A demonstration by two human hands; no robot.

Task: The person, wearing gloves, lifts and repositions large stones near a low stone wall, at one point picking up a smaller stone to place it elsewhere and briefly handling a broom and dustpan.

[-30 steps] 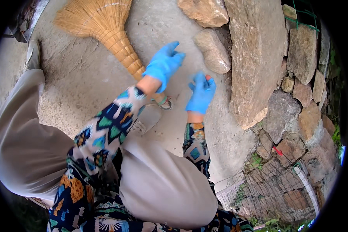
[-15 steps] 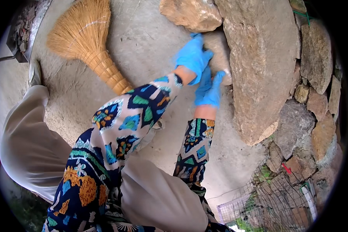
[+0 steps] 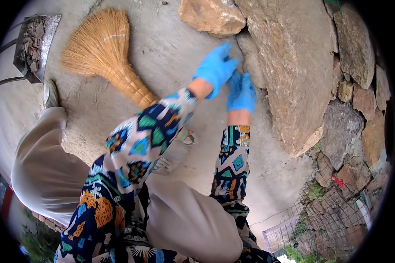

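Note:
Both my hands wear blue gloves and are close together beside a rounded grey stone (image 3: pixel 252 61) that lies against a long stone slab (image 3: pixel 292 79). My left hand (image 3: pixel 215 69) hovers at the stone's left, fingers partly bent and apart, with nothing visible in them. My right hand (image 3: pixel 241 94) is just below the stone, fingers stretched upward near its lower edge; whether they touch it I cannot tell. A tan rock (image 3: pixel 213 16) sits above the grey stone. To the left, a straw broom (image 3: pixel 114 52) lies on the concrete floor, its handle end partly behind my left sleeve.
A metal dustpan (image 3: pixel 52 37) with rubble stands at the far left. A stone wall (image 3: pixel 342 131) runs along the right. Wire mesh (image 3: pixel 294 228) and a red scrap (image 3: pixel 338 180) are at the lower right. My shoe (image 3: pixel 50 94) is near the dustpan.
My left hand has drawn slightly down and left, away from the grey stone, showing more of it. My right hand remains near its lower edge. The view has shifted, bringing the dustpan more into sight.

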